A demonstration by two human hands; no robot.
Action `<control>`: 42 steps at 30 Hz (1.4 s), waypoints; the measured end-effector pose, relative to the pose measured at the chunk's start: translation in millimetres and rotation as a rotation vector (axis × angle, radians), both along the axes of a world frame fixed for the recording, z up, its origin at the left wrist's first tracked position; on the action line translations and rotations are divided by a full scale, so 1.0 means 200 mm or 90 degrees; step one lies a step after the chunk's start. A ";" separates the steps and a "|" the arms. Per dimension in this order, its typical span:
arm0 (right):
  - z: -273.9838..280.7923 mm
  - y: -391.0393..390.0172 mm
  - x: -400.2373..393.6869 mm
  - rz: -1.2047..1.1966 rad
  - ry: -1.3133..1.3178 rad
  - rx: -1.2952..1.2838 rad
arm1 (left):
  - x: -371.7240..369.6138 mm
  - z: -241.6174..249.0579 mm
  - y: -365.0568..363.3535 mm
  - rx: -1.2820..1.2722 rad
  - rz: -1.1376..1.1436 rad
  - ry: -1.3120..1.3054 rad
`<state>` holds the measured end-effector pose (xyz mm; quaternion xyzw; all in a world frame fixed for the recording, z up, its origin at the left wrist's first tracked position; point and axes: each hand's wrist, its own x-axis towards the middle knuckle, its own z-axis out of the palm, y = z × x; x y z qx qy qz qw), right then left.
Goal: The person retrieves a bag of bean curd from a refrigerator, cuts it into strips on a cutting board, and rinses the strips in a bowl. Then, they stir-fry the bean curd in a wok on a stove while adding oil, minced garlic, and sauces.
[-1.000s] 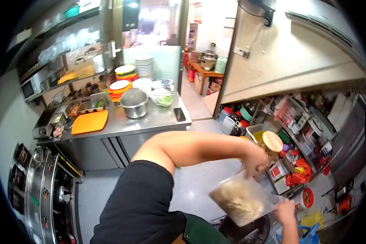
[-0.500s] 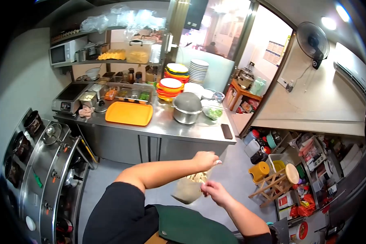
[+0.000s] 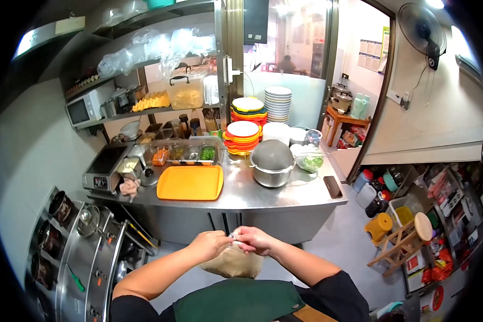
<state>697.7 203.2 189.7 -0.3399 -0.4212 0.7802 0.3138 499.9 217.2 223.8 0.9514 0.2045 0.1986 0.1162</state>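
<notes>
The left hand (image 3: pixel 211 244) and right hand (image 3: pixel 254 240) are pinching the bag (image 3: pixel 233 263) together at its top, presumably holding it closed while its bulk is hanging below.

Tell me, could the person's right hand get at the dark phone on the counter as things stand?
Probably yes, with a forward lean: nothing lies on the phone, and the way from the right hand looks free. It would likely have to release the plastic bag first.

Two hands (image 3: pixel 210 244), one held bag (image 3: pixel 232 264), one phone (image 3: pixel 332 187), one fan (image 3: pixel 422 29)
</notes>
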 end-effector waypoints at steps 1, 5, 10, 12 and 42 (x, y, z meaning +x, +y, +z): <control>-0.03 0.12 -0.03 -0.024 0.030 0.060 | -0.01 -0.02 0.08 0.042 0.097 -0.022; 0.00 0.58 -0.17 -0.008 -0.076 0.616 | -0.08 -0.04 0.58 -0.720 0.345 -0.376; 0.23 1.07 -0.28 -0.240 -0.189 0.946 | -0.13 0.18 0.93 -0.929 0.378 -0.626; 0.30 1.23 -0.30 -0.272 -0.280 1.136 | -0.16 0.18 1.06 -0.953 0.362 -0.671; -0.60 1.83 -0.48 0.156 -0.296 0.596 | -0.29 -0.54 1.64 -0.756 0.351 -0.622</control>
